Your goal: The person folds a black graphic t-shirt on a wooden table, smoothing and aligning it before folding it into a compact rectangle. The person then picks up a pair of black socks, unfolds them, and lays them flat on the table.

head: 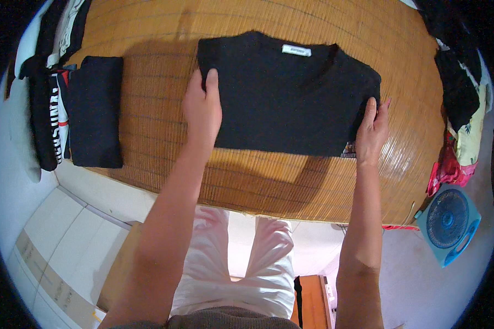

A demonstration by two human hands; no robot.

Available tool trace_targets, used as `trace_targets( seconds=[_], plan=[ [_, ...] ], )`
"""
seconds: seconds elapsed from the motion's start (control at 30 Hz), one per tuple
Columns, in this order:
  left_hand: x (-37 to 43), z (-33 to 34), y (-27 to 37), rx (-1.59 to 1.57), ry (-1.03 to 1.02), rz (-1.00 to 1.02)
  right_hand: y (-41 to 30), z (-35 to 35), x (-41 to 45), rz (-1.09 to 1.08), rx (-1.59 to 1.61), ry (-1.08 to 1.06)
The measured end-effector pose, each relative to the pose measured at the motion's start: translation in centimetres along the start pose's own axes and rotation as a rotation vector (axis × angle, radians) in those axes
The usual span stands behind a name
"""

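Observation:
A black shirt [271, 98], folded into a wide rectangle, lies on or just over the woven bamboo mat [156, 123]. Its neckline and a small white label face the far side. My left hand [203, 105] grips the shirt's left edge, thumb on top and fingers under the cloth. At the right edge my right hand [373, 127] holds the fabric the same way. A patterned patch shows at the lower right corner, beside my right hand.
At the left stand folded dark clothes [96, 111] and other garments. More clothes [457, 90] hang over the mat's right side, with a blue fan [448, 220] below them. The mat's near edge runs before my white trousers [234, 283]. Cartons [61, 246] stand lower left.

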State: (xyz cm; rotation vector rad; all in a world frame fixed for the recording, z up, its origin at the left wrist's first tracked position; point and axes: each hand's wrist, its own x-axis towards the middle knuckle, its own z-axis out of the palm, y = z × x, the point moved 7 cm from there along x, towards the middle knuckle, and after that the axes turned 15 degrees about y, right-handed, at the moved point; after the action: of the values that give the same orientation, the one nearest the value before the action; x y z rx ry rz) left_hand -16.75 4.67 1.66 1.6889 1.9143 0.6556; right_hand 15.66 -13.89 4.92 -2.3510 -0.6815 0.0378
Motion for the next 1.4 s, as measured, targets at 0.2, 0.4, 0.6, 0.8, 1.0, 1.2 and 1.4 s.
trace_targets(
  seconds=[0.2, 0.4, 0.6, 0.8, 1.0, 1.2, 1.4],
  plan=[
    [1.1, 0.0, 3.3, -0.031, 0.017, 0.090, 2.1, -0.8, -0.9, 0.051, -0.021, 0.024],
    [-4.6, 3.8, 9.2, 0.093, -0.072, 0.832, -5.2, 3.9, -2.9, -0.525, -0.125, -0.028],
    [-1.9, 7.1, 7.2, 0.341, -0.076, 0.885, -2.6, 7.0, -0.8, -0.573, -0.246, -0.062],
    [-1.5, 7.6, 6.8, 0.375, -0.126, 0.824, -1.8, 7.2, -0.4, -0.532, -0.206, -0.110],
    [-1.2, 7.9, 6.2, 0.353, -0.151, 0.773, -1.6, 7.4, -0.1, -0.506, -0.165, -0.139],
    [-1.3, 7.7, 6.6, 0.269, -0.128, 0.777, -1.4, 7.6, -0.1, -0.500, -0.168, -0.135],
    [-1.2, 7.6, 6.4, 0.274, -0.095, 0.772, -1.7, 7.4, -0.1, -0.511, -0.134, -0.103]
  ],
)
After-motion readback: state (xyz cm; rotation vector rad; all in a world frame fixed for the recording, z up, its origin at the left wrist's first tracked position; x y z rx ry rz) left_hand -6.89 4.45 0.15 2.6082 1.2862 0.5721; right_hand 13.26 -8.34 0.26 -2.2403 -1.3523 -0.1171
